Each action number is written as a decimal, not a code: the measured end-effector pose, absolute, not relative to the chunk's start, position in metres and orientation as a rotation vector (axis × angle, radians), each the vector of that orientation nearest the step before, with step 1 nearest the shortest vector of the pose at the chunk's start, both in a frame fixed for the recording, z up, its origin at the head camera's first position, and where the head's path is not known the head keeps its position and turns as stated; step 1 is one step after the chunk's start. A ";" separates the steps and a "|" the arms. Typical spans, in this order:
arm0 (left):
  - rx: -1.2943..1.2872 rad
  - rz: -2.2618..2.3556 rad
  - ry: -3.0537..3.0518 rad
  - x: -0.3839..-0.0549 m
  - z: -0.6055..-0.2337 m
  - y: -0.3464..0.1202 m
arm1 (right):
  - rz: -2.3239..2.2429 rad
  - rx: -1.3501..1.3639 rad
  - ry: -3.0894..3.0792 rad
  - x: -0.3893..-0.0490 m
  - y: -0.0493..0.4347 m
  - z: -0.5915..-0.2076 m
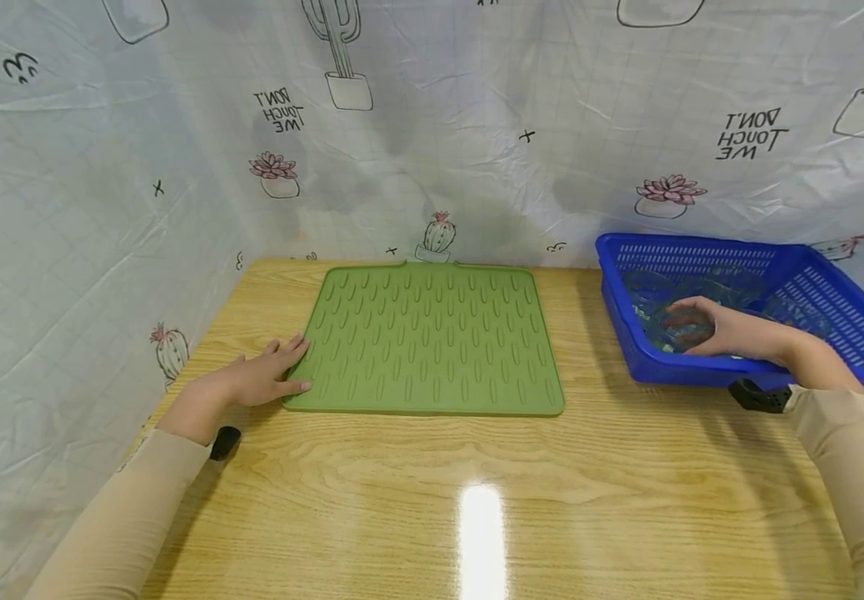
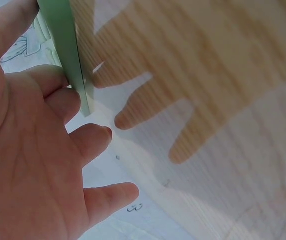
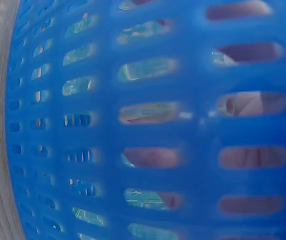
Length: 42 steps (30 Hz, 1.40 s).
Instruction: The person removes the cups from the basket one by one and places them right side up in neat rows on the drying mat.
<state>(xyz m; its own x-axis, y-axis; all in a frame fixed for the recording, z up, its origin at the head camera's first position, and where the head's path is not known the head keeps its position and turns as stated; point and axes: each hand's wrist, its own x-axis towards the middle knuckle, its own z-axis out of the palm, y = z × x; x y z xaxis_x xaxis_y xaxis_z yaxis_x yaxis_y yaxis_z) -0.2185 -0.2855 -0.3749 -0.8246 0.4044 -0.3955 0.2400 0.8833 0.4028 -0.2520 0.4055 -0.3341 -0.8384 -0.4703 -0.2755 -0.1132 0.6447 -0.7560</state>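
Observation:
On the wooden table lies a green ridged mat (image 1: 432, 342). My left hand (image 1: 270, 373) rests at the mat's left edge, fingers spread, fingertips and thumb on its rim; the left wrist view shows the palm beside the upright-looking mat edge (image 2: 65, 45). Over the front wall of a blue plastic basket (image 1: 701, 371) reaches my right hand (image 1: 709, 327), fingers and thumb curved round a clear, round glass vessel (image 1: 675, 333). More see-through glassware (image 1: 731, 283) stands in the basket. In the right wrist view the slotted basket wall (image 3: 198, 130) hides most of the hand.
A white cloth printed with cacti (image 1: 432, 125) hangs behind and to the left of the table. The wooden tabletop (image 1: 372, 492) stretches in front of the mat, with a bright light reflection (image 1: 481, 533) on it. Black wrist devices (image 1: 761, 396) sit under the wrists.

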 end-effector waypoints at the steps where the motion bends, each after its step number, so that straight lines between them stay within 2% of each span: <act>1: 0.468 0.465 2.570 -0.219 -0.375 -0.286 | -1.078 -0.458 2.427 -0.251 0.405 -0.334; 15: 0.474 0.477 2.568 -0.217 -0.372 -0.285 | -1.199 -0.414 2.509 -0.245 0.408 -0.330; 36: 0.470 0.473 2.578 -0.220 -0.374 -0.284 | -1.553 -0.631 2.523 -0.244 0.412 -0.323; 42: 0.466 0.480 2.572 -0.219 -0.373 -0.284 | -1.646 -0.606 2.526 -0.242 0.409 -0.321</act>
